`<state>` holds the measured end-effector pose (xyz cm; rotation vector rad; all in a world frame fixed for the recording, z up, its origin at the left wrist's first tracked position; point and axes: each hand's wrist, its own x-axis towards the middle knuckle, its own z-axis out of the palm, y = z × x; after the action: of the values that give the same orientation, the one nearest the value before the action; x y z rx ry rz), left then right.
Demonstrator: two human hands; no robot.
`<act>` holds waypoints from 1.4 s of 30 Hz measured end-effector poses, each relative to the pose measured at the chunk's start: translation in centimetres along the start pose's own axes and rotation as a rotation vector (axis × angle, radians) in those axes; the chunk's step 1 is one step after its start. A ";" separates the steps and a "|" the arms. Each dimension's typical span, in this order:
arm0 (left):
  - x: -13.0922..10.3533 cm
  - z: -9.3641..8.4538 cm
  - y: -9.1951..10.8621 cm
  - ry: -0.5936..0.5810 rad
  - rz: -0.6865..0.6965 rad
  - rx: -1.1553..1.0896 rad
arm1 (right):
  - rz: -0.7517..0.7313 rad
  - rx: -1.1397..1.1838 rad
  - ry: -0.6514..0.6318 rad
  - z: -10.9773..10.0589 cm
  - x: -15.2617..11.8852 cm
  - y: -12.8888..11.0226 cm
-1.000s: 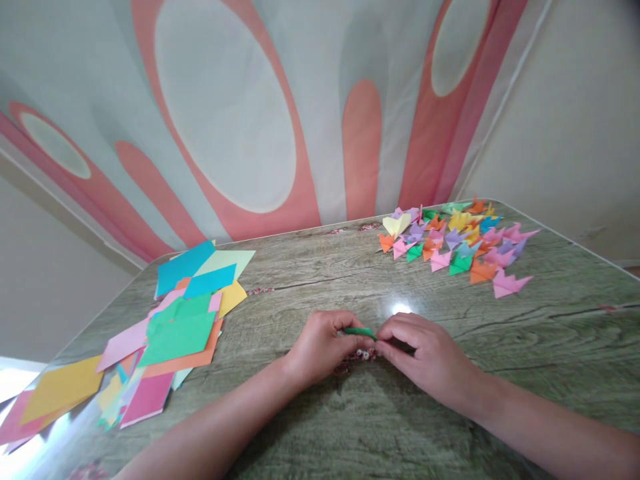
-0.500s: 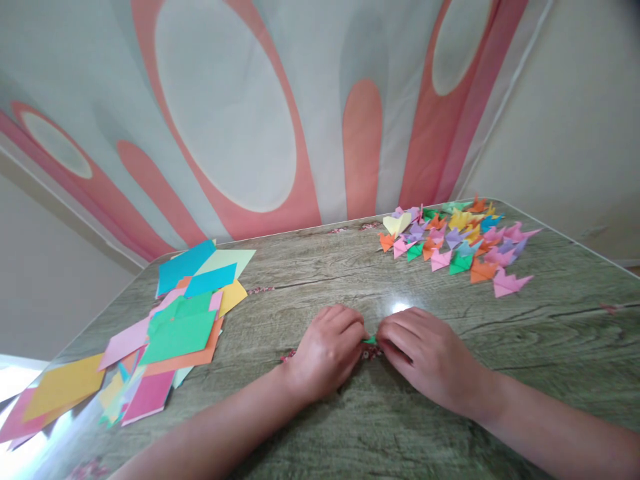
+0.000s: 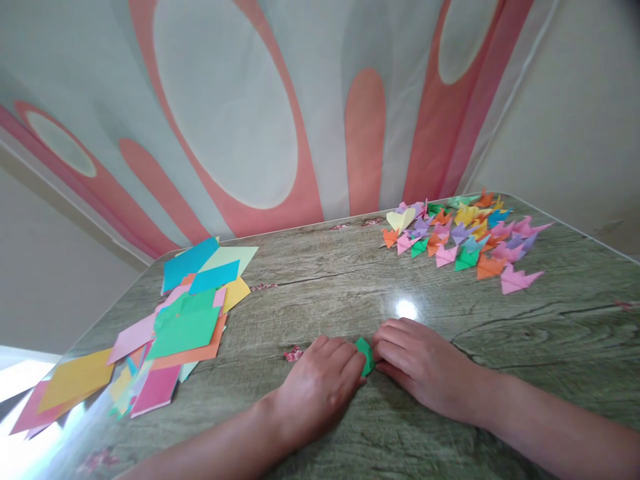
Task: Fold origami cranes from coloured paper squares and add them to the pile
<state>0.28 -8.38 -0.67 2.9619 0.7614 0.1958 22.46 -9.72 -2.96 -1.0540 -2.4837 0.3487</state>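
Observation:
A small folded green paper [image 3: 366, 356] shows between my two hands, low over the table near the front middle. My left hand [image 3: 324, 379] has its fingers curled and closed on the paper's left side. On the paper's right side, my right hand [image 3: 421, 363] pinches it, fingers bent together. Both thumbs are largely hidden beneath the hands, and so are the paper's outer parts.
Wood-patterned table [image 3: 310, 280]. Loose coloured sheets [image 3: 187, 323] overlap at the left, with yellow and pink ones [image 3: 75, 381] near the left edge. Several folded paper birds [image 3: 465, 233] stand at the back right. A patterned curtain [image 3: 225, 100] hangs behind.
More of the green paper shows between my hands. Both hands sit slightly lower in the view, and the table scene has shifted a little with the camera.

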 end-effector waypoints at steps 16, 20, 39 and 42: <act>-0.7 0.4 1.0 0.187 -0.127 -0.074 | 0.049 0.068 0.060 0.5 -0.1 -1.1; -0.8 0.6 0.5 0.240 -0.167 -0.168 | 0.042 0.060 0.064 0.3 0.0 -1.1; 0.1 -0.1 0.2 0.149 -0.313 -0.320 | 0.276 0.109 0.012 0.3 0.6 -0.9; 0.2 -0.3 0.2 0.119 -0.322 -0.312 | 0.279 0.104 0.007 0.3 0.6 -1.0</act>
<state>0.55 -8.45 -0.35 2.5135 1.0960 0.4276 21.30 -9.96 -2.65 -1.3563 -2.2860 0.5505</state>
